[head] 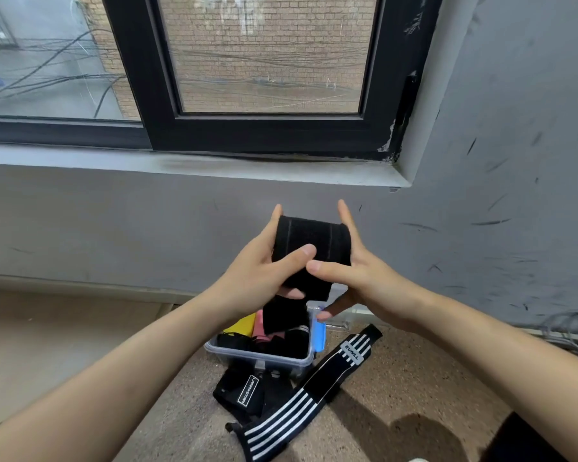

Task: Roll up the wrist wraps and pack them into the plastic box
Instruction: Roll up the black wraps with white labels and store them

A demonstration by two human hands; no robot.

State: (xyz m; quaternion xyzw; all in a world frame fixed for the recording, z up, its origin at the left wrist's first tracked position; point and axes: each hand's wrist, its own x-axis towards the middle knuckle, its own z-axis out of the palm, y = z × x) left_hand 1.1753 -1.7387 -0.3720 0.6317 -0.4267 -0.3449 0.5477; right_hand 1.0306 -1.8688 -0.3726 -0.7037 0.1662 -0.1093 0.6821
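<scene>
Now left hand [254, 275] & right hand [367, 275] grip black wrist wrap [311, 238], half-rolled, tail hanging.

A black-framed window [267, 128] is filling the view at 12 o'clock, and daylight is coming through it. Behind the glass a brick wall [264, 45] and hanging cables [80, 76] are showing. A grey sill [214, 165] is running under it. The grey wall [514, 161] is carrying dark scuff marks [491, 222] at 3 o'clock. A speckled floor [397, 368] is lying at 6 o'clock.
</scene>
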